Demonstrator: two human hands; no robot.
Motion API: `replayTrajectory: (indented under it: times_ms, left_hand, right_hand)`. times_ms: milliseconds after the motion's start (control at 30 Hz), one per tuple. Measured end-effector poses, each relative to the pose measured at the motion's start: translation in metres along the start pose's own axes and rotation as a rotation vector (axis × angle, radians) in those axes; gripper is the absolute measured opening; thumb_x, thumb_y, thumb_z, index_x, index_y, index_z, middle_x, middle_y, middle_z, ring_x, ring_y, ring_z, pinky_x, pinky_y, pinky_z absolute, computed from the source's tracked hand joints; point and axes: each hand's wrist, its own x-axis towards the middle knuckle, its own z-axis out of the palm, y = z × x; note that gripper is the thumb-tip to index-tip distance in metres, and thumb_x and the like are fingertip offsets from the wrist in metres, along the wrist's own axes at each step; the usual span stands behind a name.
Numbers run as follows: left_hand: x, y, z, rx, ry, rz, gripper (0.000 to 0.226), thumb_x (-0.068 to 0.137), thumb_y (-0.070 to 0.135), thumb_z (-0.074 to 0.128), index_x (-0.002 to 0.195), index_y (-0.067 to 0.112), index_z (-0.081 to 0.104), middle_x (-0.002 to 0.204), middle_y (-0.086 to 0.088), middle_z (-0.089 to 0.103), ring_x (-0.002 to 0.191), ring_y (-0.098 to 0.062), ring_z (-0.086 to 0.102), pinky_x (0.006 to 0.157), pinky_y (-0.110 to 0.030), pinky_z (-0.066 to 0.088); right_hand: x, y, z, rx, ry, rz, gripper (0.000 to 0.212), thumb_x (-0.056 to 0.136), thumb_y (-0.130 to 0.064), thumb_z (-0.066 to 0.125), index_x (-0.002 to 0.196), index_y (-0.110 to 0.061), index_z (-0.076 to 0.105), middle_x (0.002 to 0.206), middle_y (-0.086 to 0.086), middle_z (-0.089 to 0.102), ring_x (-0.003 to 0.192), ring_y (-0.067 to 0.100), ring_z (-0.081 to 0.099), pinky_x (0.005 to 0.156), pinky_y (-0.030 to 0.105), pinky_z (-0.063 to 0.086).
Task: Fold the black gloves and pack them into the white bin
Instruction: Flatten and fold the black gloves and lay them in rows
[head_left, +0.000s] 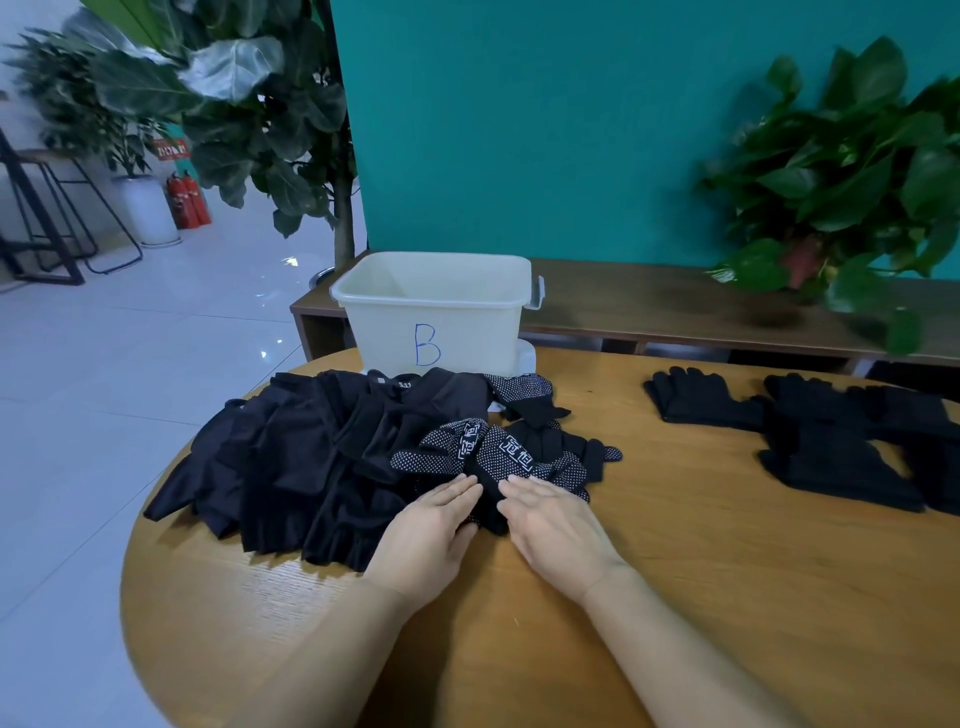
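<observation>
Both hands lie flat with fingers straight, the left hand (434, 519) and right hand (550, 525) pressing the near end of a dotted black glove (498, 462), probably to smooth it for folding. It tops a heap of dark cloth (291, 467) on the table (675, 571). The white bin (431, 312) stands behind, seemingly empty, while more gloves (831, 441) wait to the right.

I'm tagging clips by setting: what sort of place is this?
Probably an office lounge or lobby, not a home: glossy tiled floor, red fire extinguishers by a potted plant, a teal partition wall.
</observation>
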Motion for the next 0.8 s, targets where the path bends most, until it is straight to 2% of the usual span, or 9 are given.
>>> replayTrajectory:
  times_ms: [100,200,267,333,467,533,600,667,800]
  left_hand:
    - [-0.002,0.001,0.002,0.018,0.024,0.001,0.048,0.099,0.02,0.055,0.145,0.016,0.044,0.152,0.008,0.038,0.143,-0.006,0.03,0.11,-0.005,0.007]
    - [-0.006,0.0,0.006,0.051,0.055,0.043,0.048,0.087,0.014,0.072,0.133,0.01,0.059,0.139,0.0,0.056,0.131,-0.016,0.051,0.111,-0.024,0.033]
    - [-0.008,0.0,0.006,0.08,0.071,0.089,0.051,0.082,0.016,0.076,0.13,0.011,0.062,0.137,-0.002,0.058,0.129,-0.017,0.052,0.106,-0.031,0.043]
    - [-0.011,0.004,0.002,0.108,0.087,0.146,0.048,0.083,0.021,0.073,0.129,0.012,0.063,0.138,-0.002,0.058,0.133,-0.016,0.048,0.108,-0.032,0.041]
    - [-0.028,0.017,-0.004,0.147,0.116,0.301,0.03,0.089,0.023,0.053,0.111,0.016,0.072,0.13,-0.001,0.063,0.128,-0.016,0.053,0.107,-0.031,0.037]
    - [-0.041,0.023,-0.005,0.121,0.109,0.339,0.027,0.092,0.025,0.051,0.103,0.018,0.074,0.127,0.001,0.066,0.125,-0.014,0.055,0.104,-0.031,0.04]
    - [-0.054,0.033,-0.006,0.102,0.096,0.359,0.025,0.093,0.029,0.052,0.099,0.02,0.074,0.123,0.003,0.068,0.121,-0.011,0.058,0.102,-0.03,0.042]
    - [-0.066,0.046,-0.006,0.081,0.074,0.374,0.024,0.093,0.032,0.052,0.097,0.02,0.073,0.119,0.005,0.07,0.116,-0.009,0.06,0.102,-0.029,0.042]
    - [-0.092,0.074,-0.01,-0.012,0.051,0.31,0.019,0.092,0.032,0.054,0.098,0.021,0.069,0.118,0.007,0.07,0.114,-0.006,0.06,0.106,-0.022,0.037]
  right_hand:
    - [-0.002,-0.002,0.002,0.027,0.013,0.035,0.031,0.052,-0.021,0.092,0.078,-0.02,0.074,0.097,-0.002,0.076,0.096,0.01,0.071,0.086,0.026,0.055]
    - [-0.005,-0.002,0.001,0.09,0.043,0.069,0.018,0.066,-0.016,0.082,0.08,-0.019,0.072,0.102,0.0,0.075,0.1,0.012,0.07,0.095,0.027,0.047]
    - [-0.01,-0.005,-0.005,0.162,0.032,0.099,0.007,0.074,-0.017,0.069,0.081,-0.019,0.071,0.106,0.001,0.074,0.104,0.013,0.068,0.101,0.029,0.04]
    - [-0.018,-0.01,-0.017,0.264,-0.014,0.137,0.013,0.08,-0.018,0.06,0.087,-0.017,0.072,0.115,0.001,0.071,0.113,0.012,0.064,0.107,0.026,0.032]
    - [-0.049,-0.019,-0.033,0.371,-0.064,0.117,0.027,0.093,-0.02,0.051,0.111,-0.012,0.07,0.138,-0.002,0.056,0.133,0.007,0.044,0.108,0.003,0.008]
    - [-0.067,-0.022,-0.038,0.383,-0.092,0.12,0.028,0.093,-0.022,0.05,0.11,-0.014,0.07,0.137,-0.005,0.057,0.133,0.006,0.045,0.111,0.006,0.012]
    - [-0.084,-0.025,-0.044,0.406,-0.112,0.134,0.03,0.089,-0.026,0.045,0.1,-0.015,0.07,0.131,-0.005,0.063,0.128,0.008,0.051,0.114,0.024,0.032]
    - [-0.099,-0.028,-0.05,0.399,-0.097,0.153,0.032,0.084,-0.029,0.043,0.097,-0.017,0.069,0.128,-0.003,0.064,0.126,0.009,0.054,0.109,0.035,0.042]
    - [-0.127,-0.043,-0.066,0.363,-0.106,0.171,0.053,0.079,-0.041,0.049,0.125,-0.021,0.063,0.14,-0.006,0.054,0.134,0.007,0.044,0.114,0.025,0.03]
